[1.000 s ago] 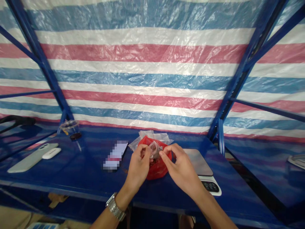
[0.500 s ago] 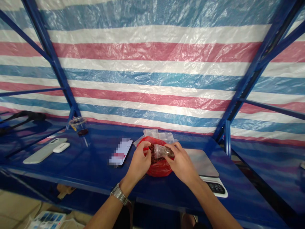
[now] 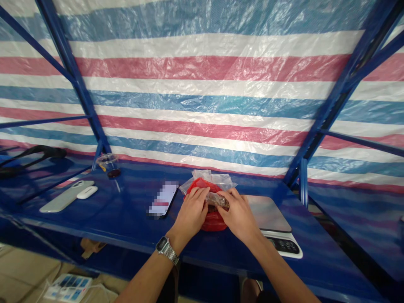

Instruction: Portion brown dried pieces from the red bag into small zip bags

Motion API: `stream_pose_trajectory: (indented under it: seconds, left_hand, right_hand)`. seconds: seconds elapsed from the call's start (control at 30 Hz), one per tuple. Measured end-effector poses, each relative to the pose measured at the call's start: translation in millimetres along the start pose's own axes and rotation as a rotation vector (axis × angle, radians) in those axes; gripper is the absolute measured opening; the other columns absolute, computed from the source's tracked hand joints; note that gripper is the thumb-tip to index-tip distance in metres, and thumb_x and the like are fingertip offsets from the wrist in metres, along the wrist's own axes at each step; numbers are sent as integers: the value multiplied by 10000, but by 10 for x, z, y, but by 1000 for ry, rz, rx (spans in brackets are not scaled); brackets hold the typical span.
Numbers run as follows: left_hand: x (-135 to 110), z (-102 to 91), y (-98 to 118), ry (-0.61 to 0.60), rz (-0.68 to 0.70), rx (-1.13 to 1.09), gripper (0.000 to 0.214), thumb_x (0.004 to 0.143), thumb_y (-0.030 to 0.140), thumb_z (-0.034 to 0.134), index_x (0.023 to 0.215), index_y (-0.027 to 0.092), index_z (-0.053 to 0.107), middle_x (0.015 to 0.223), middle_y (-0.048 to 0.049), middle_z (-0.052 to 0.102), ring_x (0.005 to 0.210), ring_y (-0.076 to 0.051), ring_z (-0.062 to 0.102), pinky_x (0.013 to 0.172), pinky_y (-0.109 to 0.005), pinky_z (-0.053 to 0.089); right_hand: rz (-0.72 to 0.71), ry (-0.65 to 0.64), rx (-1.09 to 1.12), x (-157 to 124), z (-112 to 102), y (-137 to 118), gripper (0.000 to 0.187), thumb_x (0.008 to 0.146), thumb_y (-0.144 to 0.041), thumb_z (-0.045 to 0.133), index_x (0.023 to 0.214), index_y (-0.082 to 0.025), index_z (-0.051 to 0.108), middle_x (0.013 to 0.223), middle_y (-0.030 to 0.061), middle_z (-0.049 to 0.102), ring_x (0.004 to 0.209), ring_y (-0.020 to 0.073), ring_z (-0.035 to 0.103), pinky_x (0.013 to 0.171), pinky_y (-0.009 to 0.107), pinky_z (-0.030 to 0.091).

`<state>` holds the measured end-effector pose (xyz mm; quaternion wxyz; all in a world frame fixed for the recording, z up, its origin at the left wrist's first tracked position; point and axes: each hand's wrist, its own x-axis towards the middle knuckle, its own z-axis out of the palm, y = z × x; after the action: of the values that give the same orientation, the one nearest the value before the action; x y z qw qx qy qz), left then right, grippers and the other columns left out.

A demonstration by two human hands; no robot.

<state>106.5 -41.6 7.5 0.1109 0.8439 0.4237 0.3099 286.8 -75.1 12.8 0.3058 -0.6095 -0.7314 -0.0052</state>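
Note:
A small clear zip bag (image 3: 218, 200) with dark brown contents lies sideways between my two hands, above an open red plastic bag (image 3: 215, 222). My right hand (image 3: 236, 210) grips the bag's filled end between thumb and fingers. At its other end, my left hand (image 3: 195, 207), below a metal wristwatch (image 3: 167, 249), is closed on the bag's edge. My hands hide most of what is inside the red bag. Flat clear plastic bags (image 3: 222, 180) lie just behind the red bag.
A digital scale (image 3: 271, 216) stands right of my hands. To the left are a lit phone (image 3: 164, 200), a grey-green phone (image 3: 65, 198), a white earbud case (image 3: 87, 192) and a clear cup (image 3: 110, 164). Blue metal posts (image 3: 91, 109) and a striped sheet (image 3: 202, 97) border the blue shelf (image 3: 132, 227).
My left hand has moved right, from over the red bag onto the zip bag's near-left end. The view has shifted slightly. My right hand keeps its hold.

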Motion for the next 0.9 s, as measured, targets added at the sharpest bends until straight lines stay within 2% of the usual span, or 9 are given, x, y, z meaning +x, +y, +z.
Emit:
stream_pose_trajectory:
  seconds: [0.13,0.2,0.3,0.4,0.5,0.6,0.77,0.83,0.9]
  left_hand:
    - [-31,-21,22,-65,-6,48,621,940,188,585,1540,189,425,1546,-109,531,1445,-318,424,1191,-559,396]
    - [-28,-30,31,-70,-3,72,619,932,217,624,1525,186,451,1537,-108,543,1434,-324,434,1190,-558,396]
    - [-4,-34,34,-30,11,99,483,969,185,551,1452,177,541,1465,-103,611,1396,-300,471,1189,-535,401]
    - [12,-25,28,28,34,72,473,993,149,471,1461,183,533,1429,-102,639,1364,-274,497,1180,-511,415]
    - [6,-14,19,48,18,35,516,983,163,498,1498,202,490,1457,-109,612,1374,-287,487,1157,-525,432]
    - [0,-17,10,44,-5,28,466,968,177,532,1431,215,560,1435,-97,625,1371,-307,488,1157,-552,418]
    - [10,-19,8,136,-35,-124,488,972,207,547,1459,226,521,1423,-107,621,1367,-273,516,1177,-508,408]
    - [9,3,13,195,-108,-192,546,954,236,592,1488,212,483,1462,-128,586,1394,-282,499,1183,-509,399]
    - [6,33,25,267,-202,-241,506,941,287,625,1428,180,538,1433,-151,602,1365,-302,524,1159,-515,416]
  right_hand:
    - [3,38,-29,-14,3,-9,295,913,-163,654,1192,-251,689,1106,51,653,1036,242,655,969,435,402]
    - [-5,44,-40,-17,5,-21,294,910,-147,647,1180,-255,693,1107,49,659,1050,239,655,984,441,381]
    - [-14,50,-46,-21,8,-27,292,916,-160,636,1183,-263,690,1120,51,666,1059,239,655,979,442,370]
    - [-10,61,-53,-27,10,-18,287,929,-197,627,1201,-270,680,1135,59,663,1076,251,646,986,456,360]
    - [-21,64,-65,-40,12,-8,278,932,-215,622,1199,-272,677,1136,70,655,1096,268,628,994,467,354]
    - [-43,67,-67,-54,17,-8,290,921,-185,610,1187,-277,682,1133,73,653,1105,268,617,999,461,356]
    - [16,78,-4,-44,23,-13,270,910,-219,637,1163,-288,703,1115,66,660,1087,276,625,989,475,360]
    - [78,95,58,-27,26,-11,242,908,-259,652,1136,-307,717,1105,59,667,1085,288,629,979,487,360]
    - [146,131,142,-10,32,-7,232,900,-291,661,1121,-322,726,1102,51,677,1093,295,633,981,495,361]
